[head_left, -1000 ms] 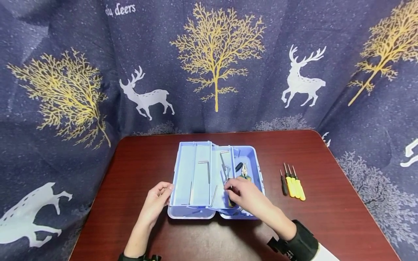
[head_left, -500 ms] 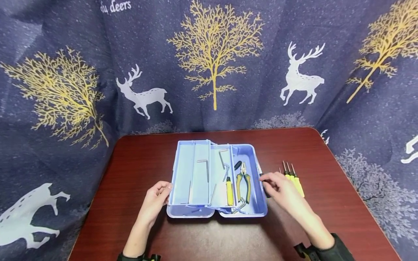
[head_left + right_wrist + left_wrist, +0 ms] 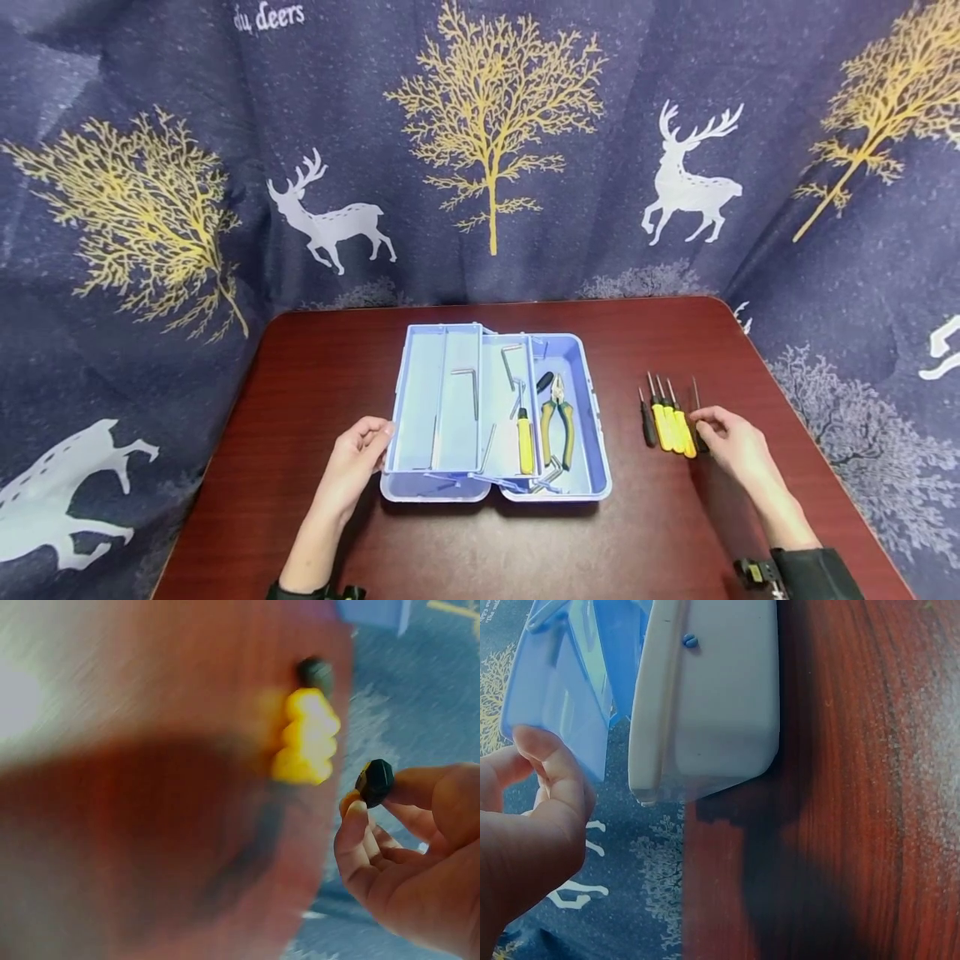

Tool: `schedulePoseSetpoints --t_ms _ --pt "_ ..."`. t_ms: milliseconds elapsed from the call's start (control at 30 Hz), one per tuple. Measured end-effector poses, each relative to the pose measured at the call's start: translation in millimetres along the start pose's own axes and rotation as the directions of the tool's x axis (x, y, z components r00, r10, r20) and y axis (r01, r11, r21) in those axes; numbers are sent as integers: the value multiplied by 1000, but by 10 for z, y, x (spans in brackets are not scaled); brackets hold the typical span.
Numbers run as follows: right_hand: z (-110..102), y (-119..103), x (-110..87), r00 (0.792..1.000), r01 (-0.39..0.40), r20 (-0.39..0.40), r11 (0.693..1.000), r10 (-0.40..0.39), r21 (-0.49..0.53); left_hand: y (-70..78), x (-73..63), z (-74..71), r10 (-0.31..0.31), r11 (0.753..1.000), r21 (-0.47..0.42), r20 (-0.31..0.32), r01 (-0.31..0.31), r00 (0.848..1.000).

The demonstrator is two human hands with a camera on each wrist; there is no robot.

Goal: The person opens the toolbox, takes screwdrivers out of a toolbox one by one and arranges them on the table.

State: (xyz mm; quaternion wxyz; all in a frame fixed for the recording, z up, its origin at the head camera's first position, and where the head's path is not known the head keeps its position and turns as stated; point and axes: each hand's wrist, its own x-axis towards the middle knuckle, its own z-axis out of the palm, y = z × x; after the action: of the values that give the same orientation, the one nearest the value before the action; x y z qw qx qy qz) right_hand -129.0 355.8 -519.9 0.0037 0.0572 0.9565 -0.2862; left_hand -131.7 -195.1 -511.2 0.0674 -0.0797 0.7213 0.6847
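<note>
Head view: left hand point(image 3: 358, 450) pinches the toolbox point(image 3: 435, 488) by its tray point(image 3: 422, 383); right of the toolbox, right hand point(image 3: 733, 443) pinches a black screwdriver point(image 3: 702, 444); any sideways nudge could roll the yellow screwdrivers point(image 3: 672, 430)!

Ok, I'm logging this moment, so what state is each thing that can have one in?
Toolbox: open, trays fanned out.
Outer tray: edge pinched in left hand's grip.
Pliers: lying in the box, handles spread.
Hex keys: lying loose.
Boxed yellow screwdriver: lying in inner tray.
Three yellow screwdrivers: lying side by side on the table.
Black screwdriver: lying beside them.
Dark-handled screwdriver: held in right hand's grip.
</note>
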Motion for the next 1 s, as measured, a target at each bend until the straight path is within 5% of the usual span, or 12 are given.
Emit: schedulePoseSetpoints --t_ms 400,1000 --pt "142 315 111 996 -81 22 997 81 8 5 -15 -2 4 1000 -9 1 -4 1000" --pt "134 243 135 998 -42 43 999 41 16 5 -5 2 -1 1000 -22 -3 1 1000"
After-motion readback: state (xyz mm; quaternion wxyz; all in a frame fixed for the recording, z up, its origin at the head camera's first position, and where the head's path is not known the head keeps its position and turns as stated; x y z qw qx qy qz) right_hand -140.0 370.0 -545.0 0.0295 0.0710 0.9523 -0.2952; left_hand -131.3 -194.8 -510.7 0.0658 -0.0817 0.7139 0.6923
